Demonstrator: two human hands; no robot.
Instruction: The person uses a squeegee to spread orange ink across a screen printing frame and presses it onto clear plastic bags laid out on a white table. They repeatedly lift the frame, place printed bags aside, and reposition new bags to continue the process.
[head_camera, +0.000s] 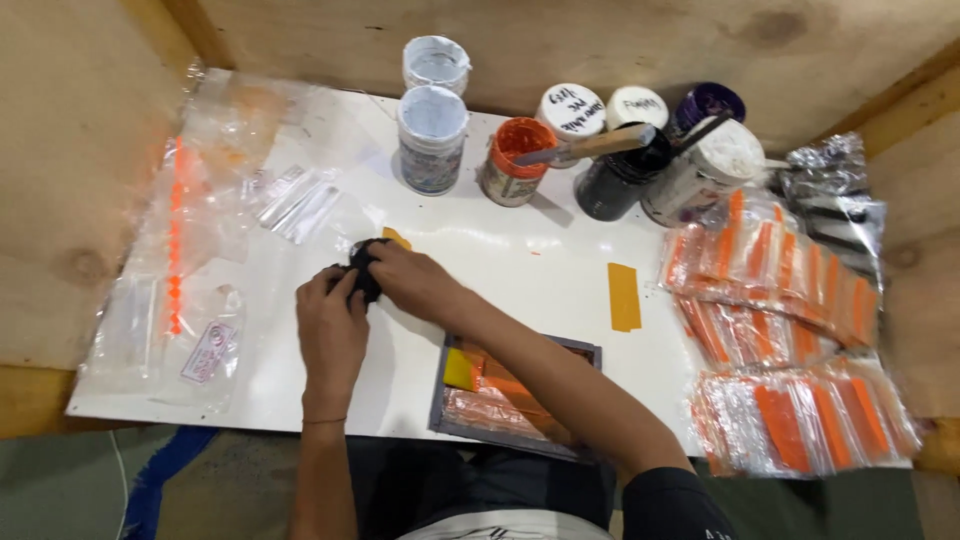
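Note:
My left hand (330, 325) and my right hand (415, 280) meet over the middle of a white board (520, 245). Both grip a small black object (362, 270), mostly hidden by my fingers. A small yellow-orange piece (397, 238) lies on the board just beyond it. My right forearm crosses a grey-framed screen (590, 352) with orange and yellow film, at the board's near edge.
Several paint jars (432, 140) stand along the far edge; an orange one (512, 160) has a wooden-handled tool (590, 147) resting across it. A yellow strip (624, 296) lies to the right. Piles of orange-printed clear bags (770, 330) fill the right; clear bags (190, 250) lie left.

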